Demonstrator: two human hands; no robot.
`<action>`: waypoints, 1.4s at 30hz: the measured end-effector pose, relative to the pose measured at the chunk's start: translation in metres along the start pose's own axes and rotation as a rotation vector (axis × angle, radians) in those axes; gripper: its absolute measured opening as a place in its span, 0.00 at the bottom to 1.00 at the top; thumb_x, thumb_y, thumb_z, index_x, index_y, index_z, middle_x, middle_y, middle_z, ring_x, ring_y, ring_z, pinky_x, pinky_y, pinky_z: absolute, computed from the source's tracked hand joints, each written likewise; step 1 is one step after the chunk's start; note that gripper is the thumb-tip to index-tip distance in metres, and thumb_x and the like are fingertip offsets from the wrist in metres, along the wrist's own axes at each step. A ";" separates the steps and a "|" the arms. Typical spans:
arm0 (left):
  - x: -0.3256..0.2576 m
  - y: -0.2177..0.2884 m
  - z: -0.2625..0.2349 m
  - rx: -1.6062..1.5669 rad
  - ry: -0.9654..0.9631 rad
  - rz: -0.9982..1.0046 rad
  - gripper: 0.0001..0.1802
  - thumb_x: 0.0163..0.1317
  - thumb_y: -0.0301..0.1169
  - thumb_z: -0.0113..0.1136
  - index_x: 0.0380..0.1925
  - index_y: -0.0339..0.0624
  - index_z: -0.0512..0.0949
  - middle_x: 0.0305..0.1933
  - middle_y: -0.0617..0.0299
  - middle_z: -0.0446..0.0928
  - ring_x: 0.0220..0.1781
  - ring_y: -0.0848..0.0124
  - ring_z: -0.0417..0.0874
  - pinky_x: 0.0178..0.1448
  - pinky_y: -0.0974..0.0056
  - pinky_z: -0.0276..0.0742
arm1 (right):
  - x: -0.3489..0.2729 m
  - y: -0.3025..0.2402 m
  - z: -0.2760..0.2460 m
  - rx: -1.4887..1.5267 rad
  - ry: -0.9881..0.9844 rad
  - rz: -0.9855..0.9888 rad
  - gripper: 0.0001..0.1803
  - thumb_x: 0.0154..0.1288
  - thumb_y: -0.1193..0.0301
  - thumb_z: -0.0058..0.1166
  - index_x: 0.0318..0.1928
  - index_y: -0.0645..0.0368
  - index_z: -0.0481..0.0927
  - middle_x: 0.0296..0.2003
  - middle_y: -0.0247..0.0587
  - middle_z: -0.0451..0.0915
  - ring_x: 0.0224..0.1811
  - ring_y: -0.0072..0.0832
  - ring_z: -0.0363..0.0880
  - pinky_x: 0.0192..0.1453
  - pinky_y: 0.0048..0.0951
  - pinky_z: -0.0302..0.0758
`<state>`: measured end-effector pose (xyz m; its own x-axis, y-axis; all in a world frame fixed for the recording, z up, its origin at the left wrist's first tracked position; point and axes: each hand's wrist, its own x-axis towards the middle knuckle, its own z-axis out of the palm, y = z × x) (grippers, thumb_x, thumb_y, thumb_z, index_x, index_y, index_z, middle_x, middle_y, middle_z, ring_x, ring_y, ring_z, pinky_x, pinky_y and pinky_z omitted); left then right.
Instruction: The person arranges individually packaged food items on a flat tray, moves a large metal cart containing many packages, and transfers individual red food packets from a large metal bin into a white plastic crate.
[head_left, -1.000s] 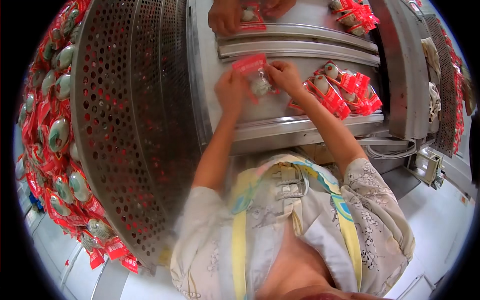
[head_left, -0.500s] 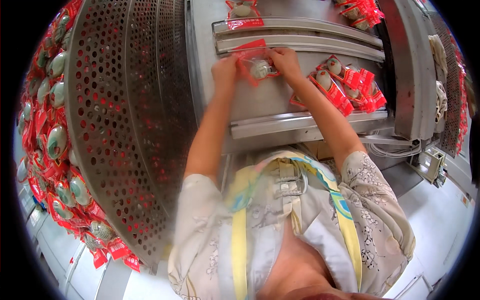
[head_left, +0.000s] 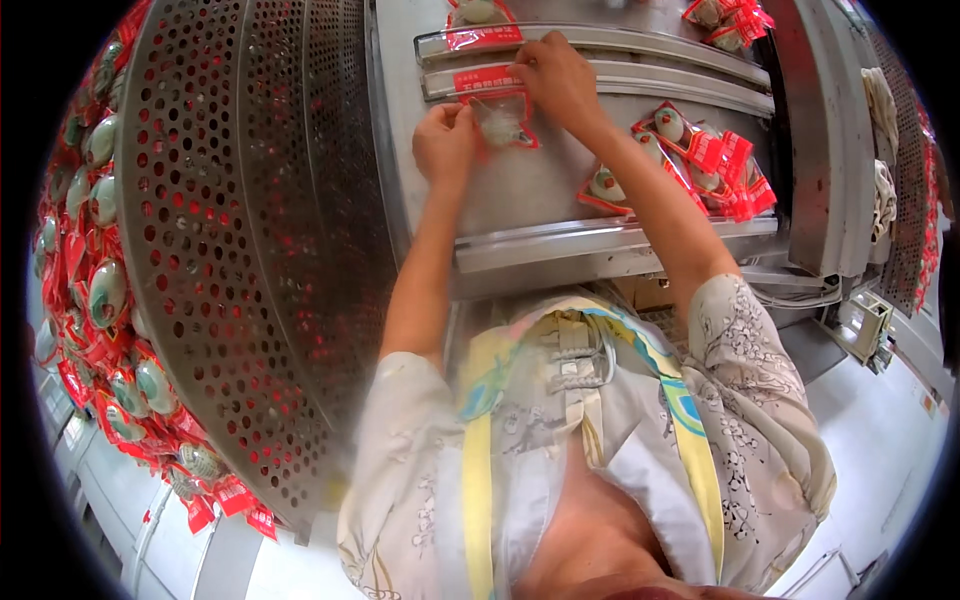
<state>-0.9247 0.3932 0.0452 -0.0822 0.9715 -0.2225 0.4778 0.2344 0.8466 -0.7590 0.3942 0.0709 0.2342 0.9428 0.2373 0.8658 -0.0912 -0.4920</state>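
Note:
A clear pouch with a red printed end holds a pale egg [head_left: 501, 127]. Its red end [head_left: 487, 77] lies across the nearer of two metal sealing bars [head_left: 660, 92], while the egg part rests on the steel worktop on my side. My left hand [head_left: 444, 143] is closed, thumb and forefinger pinched at the pouch's left edge. At the right corner of the red end, my right hand [head_left: 560, 82] is closed, with its fingertips on the film. Another egg pouch [head_left: 484, 30] lies beyond the bars, its red end across the farther one.
Several egg pouches [head_left: 715, 165] are heaped right of my right forearm, more [head_left: 730, 22] at the far right. A perforated metal guard [head_left: 215, 250] curves along the left, with a large pile of egg pouches [head_left: 110, 290] outside it. A metal rail [head_left: 540, 247] edges the worktop before me.
The pouch has moved away from me and slightly left, and its red end now lies flat over the nearer bar. My right hand has moved up with it; my left hand has shifted slightly left.

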 end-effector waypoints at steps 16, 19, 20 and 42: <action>-0.144 0.018 0.079 -0.529 -1.213 -0.751 0.15 0.61 0.44 0.54 0.35 0.44 0.75 0.28 0.65 0.79 0.21 0.81 0.73 0.19 0.74 0.60 | -0.105 0.036 -0.132 -0.519 -0.692 -0.009 0.13 0.49 0.60 0.59 0.24 0.56 0.81 0.25 0.41 0.78 0.33 0.40 0.78 0.38 0.39 0.74; -0.156 0.015 0.085 -0.717 -1.013 -0.945 0.13 0.60 0.44 0.56 0.35 0.47 0.74 0.27 0.68 0.77 0.20 0.81 0.71 0.17 0.76 0.57 | -0.113 0.037 -0.130 -0.279 -0.569 0.068 0.14 0.50 0.60 0.57 0.25 0.60 0.80 0.25 0.44 0.77 0.34 0.40 0.78 0.38 0.41 0.73; -0.158 0.013 0.085 -0.768 -0.899 -0.995 0.12 0.60 0.44 0.56 0.34 0.49 0.74 0.26 0.69 0.75 0.20 0.81 0.71 0.17 0.76 0.56 | -0.112 0.038 -0.129 -0.168 -0.581 0.124 0.16 0.54 0.59 0.56 0.27 0.62 0.79 0.24 0.45 0.76 0.31 0.41 0.77 0.36 0.39 0.73; -0.087 -0.017 -0.060 0.101 -0.828 -0.415 0.15 0.54 0.40 0.63 0.32 0.41 0.76 0.28 0.69 0.76 0.27 0.77 0.74 0.27 0.69 0.69 | -0.148 0.020 -0.062 0.735 -0.796 0.762 0.12 0.55 0.62 0.59 0.25 0.58 0.78 0.20 0.33 0.76 0.21 0.19 0.70 0.25 0.23 0.65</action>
<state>-0.9775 0.3066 0.0793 0.3682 0.4657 -0.8047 0.6272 0.5145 0.5847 -0.7485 0.2330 0.0779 0.0117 0.6858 -0.7277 0.1350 -0.7222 -0.6784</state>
